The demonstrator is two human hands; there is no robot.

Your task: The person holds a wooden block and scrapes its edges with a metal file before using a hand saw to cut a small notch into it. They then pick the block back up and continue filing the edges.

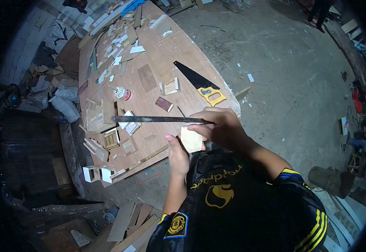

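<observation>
My left hand [177, 153] grips a small pale wooden block [191, 139] close to my chest. My right hand [220, 128] holds a long dark metal file [157, 119] by its handle end. The file lies level across the top of the block and points left over the wooden board [157, 71]. Both hands are closed on what they hold.
The board carries a handsaw with a yellow handle [202, 85], a glue bottle [123, 93], small wooden box frames [111, 138] and several offcuts. White blocks [99, 173] sit at its near edge. Planks [128, 222] lie on the concrete floor below.
</observation>
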